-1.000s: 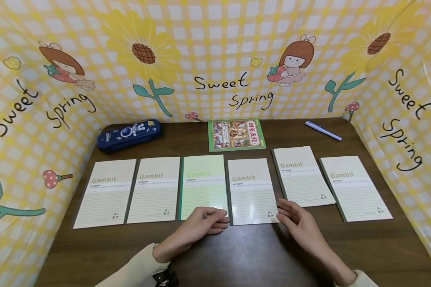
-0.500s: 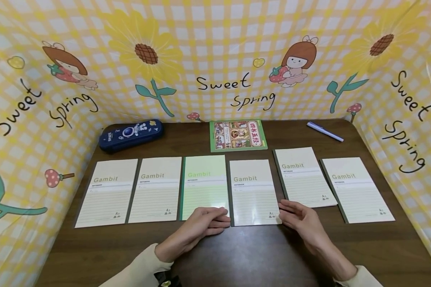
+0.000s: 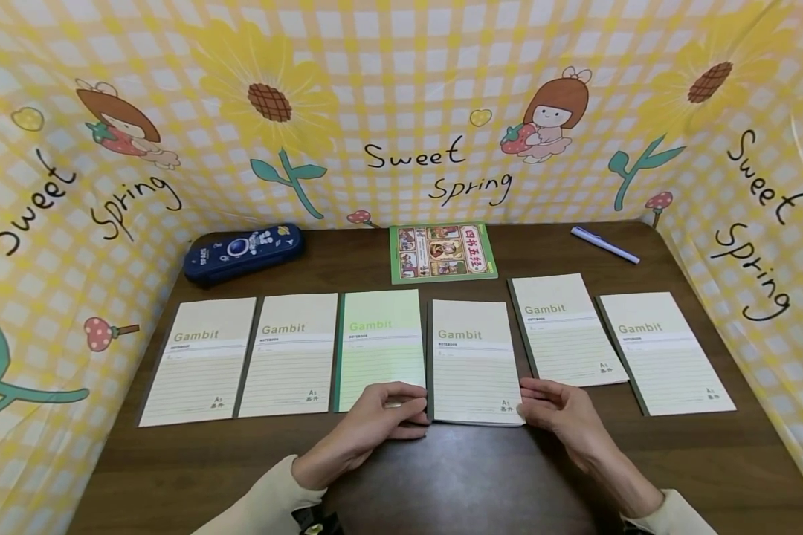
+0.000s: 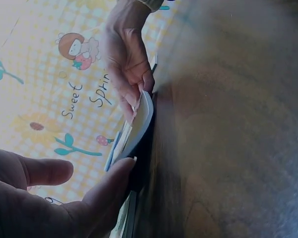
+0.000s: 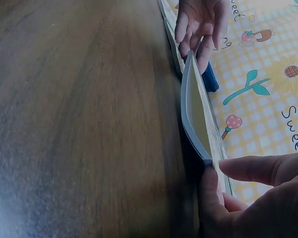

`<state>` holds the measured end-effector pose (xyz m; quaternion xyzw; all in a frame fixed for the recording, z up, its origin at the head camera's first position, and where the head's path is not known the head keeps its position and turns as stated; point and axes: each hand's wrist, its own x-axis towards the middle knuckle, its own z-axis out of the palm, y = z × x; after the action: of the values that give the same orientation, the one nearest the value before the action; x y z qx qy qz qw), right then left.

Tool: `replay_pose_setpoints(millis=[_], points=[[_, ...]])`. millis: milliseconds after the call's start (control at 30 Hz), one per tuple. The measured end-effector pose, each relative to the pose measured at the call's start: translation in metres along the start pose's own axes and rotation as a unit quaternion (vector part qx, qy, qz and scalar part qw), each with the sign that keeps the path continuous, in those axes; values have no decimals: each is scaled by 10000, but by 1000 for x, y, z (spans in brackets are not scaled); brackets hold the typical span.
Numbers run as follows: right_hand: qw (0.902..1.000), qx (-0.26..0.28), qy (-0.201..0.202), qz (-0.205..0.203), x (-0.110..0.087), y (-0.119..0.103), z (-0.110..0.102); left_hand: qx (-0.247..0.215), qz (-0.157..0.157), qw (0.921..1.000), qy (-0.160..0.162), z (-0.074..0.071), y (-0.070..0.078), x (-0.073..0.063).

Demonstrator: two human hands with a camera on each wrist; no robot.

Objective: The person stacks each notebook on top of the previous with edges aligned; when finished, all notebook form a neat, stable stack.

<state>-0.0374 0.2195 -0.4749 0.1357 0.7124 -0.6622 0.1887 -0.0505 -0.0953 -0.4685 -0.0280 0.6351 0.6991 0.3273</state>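
Note:
Several white "Gambit" notebooks with dark spines and one light green notebook (image 3: 381,327) lie in a row. My hands are at the lower corners of one white notebook (image 3: 475,364) just right of the green one. My left hand (image 3: 381,416) holds its lower left corner, close to the green notebook's lower edge. In the right wrist view, my right hand (image 5: 253,188) pinches the other corner between thumb and finger. The notebook's near edge (image 5: 186,109) bows between the hands, its pages slightly parted from the cover. Beyond it in the left wrist view is the right hand (image 4: 129,64).
A navy space-themed pencil case (image 3: 244,253) lies at the back left of the brown table (image 3: 442,483). A green picture-cover book (image 3: 444,253) and a pale pen (image 3: 605,245) lie along the back. Right of the hands are two more white notebooks. Yellow checked cloth (image 3: 401,89) surrounds the table.
The notebook between my hands has shifted slightly right and nearer. Its near edge now shows some thickness, and both hands' fingers have closed in on its corners.

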Motion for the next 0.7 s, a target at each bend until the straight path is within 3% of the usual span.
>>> replay_pose_setpoints(millis=[500,700], points=[[9988,134,-280,388,5,-3,6,-158,173,9991,366,-5,-5,9],[9990,44,-375,223,7,-5,8,271,358,9977,515,-7,-3,7]])
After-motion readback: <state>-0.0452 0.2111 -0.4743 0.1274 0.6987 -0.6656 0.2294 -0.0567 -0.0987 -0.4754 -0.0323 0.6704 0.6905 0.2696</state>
